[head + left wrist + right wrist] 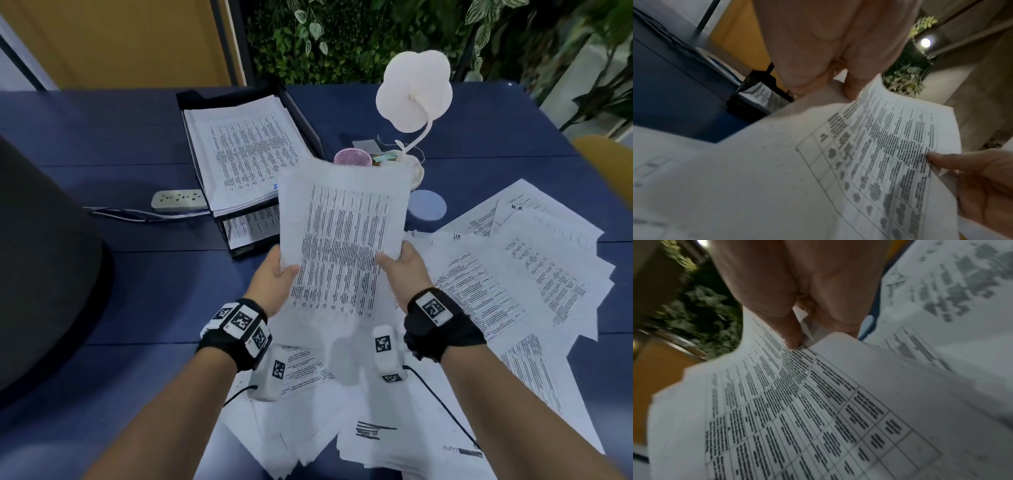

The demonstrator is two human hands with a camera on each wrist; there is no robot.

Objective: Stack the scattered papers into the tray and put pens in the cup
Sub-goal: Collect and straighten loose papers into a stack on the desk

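From the head view I see my left hand [274, 274] and right hand [406, 265] gripping a sheaf of papers [339, 246] by its side edges above the table [137, 291], just before the tray [305, 116]; each wrist view shows a thumb pinching the printed sheet.

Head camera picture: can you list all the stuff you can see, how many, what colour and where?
held papers: one bundle, white, lifted over the table
scattered papers: many, white, table's right and near side
tray: one, black, far centre, papers inside
cup: one, pink, behind the bundle
lamp: one, white, beside the cup
coaster: one, pale blue, near the lamp
power strip: one, white, left of the tray
table: one, dark blue
left hand: grips the bundle's left edge
right hand: grips its right edge
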